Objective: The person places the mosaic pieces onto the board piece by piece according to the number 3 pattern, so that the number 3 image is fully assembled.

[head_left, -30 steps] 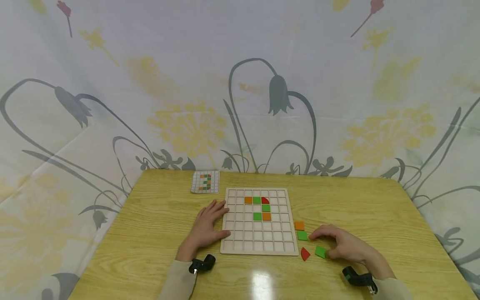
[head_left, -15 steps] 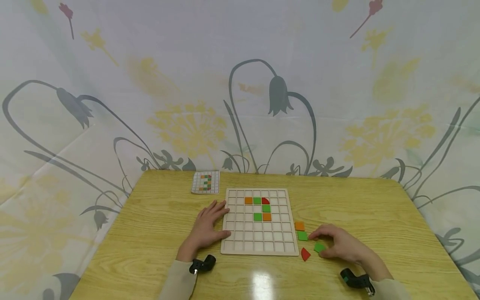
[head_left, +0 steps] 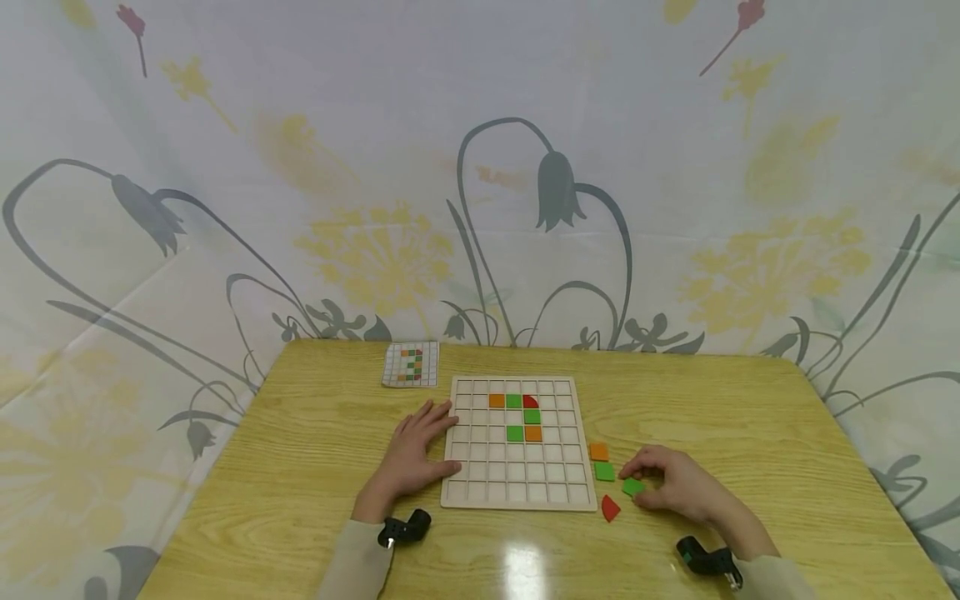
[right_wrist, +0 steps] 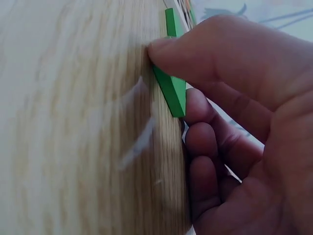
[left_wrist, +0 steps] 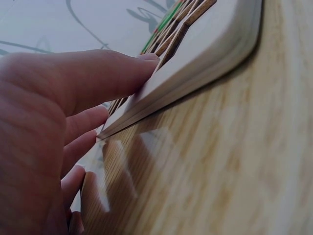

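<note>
My left hand (head_left: 411, 454) rests at the left edge of a pale wooden grid board (head_left: 497, 472), fingers spread and thumb on the rim. In the left wrist view the thumb (left_wrist: 124, 73) lies against the board's raised edge. Right of the board, my right hand (head_left: 686, 487) pinches a green square tile (head_left: 633, 487) between thumb and index finger, low over the table. The right wrist view has the thumb across this green tile (right_wrist: 171, 93), other fingers curled beneath. Just left of that hand lie another green square tile (head_left: 604, 472), an orange square tile (head_left: 598, 452) and a red quarter-circle tile (head_left: 611, 507).
Several tiles sit in the board's upper cells, among them an orange square (head_left: 497, 401), a red quarter circle (head_left: 530, 402) and a green square (head_left: 514, 433). A printed pattern card (head_left: 410, 364) lies behind the left hand. A flower-print cloth (head_left: 480, 167) hangs at the table's (head_left: 750, 417) back edge.
My right hand has drawn the green tile a little up and left, closer to the other loose green tile. The left hand and the board have stayed put.
</note>
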### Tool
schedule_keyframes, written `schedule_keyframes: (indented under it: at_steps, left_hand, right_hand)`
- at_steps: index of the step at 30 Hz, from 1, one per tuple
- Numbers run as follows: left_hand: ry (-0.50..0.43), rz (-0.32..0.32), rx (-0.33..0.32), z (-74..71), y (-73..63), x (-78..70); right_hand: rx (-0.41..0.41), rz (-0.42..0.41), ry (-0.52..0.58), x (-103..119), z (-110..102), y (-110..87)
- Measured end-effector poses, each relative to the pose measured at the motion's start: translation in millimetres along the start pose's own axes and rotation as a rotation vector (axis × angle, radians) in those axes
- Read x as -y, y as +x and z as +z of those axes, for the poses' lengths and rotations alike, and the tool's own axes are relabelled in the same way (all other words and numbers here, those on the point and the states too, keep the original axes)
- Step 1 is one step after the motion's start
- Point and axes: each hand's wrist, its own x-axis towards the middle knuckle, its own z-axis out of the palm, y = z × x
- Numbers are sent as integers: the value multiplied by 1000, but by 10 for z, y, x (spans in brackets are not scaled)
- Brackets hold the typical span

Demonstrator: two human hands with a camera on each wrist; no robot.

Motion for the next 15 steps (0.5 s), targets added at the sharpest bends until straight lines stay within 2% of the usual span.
schedule_keyframes:
  at_steps: [8, 15]
  left_hand:
    - [9, 0, -2, -3, 2, -19]
    - [4, -8, 0, -3, -1, -20]
  right_hand:
    - [-11, 24, -81, -3, 26, 53]
    - [-29, 76, -32, 24, 30, 53]
